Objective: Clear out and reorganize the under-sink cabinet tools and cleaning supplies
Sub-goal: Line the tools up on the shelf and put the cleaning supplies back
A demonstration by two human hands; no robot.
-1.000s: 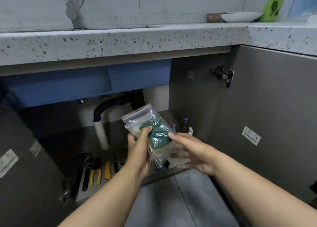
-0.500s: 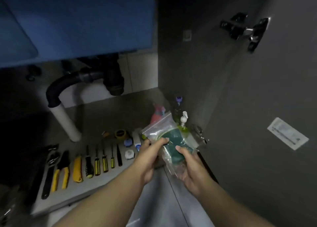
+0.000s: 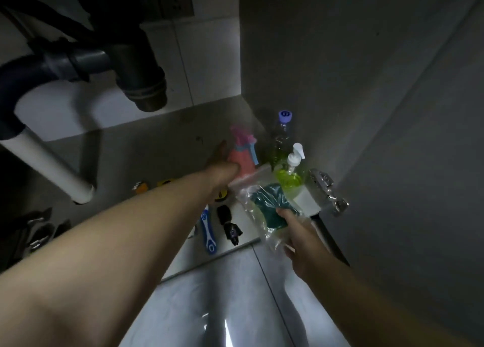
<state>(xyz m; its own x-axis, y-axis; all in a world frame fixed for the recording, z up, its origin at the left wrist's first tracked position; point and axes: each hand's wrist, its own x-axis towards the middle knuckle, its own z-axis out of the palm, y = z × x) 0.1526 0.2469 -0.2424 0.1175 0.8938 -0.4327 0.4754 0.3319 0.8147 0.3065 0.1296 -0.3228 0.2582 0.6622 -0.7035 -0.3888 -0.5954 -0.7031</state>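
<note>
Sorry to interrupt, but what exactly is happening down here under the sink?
A person is sorting the under-sink cabinet. The right hand holds a clear zip bag with something dark green inside, just in front of the cabinet floor. The left hand reaches in to the pink spray bottle, touching or gripping it; which is unclear. A green pump bottle and a clear bottle stand beside it.

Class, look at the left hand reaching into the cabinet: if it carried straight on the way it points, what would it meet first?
Probably the pink spray bottle: the left hand is already at its side, possibly touching, though depth is unclear.
</note>
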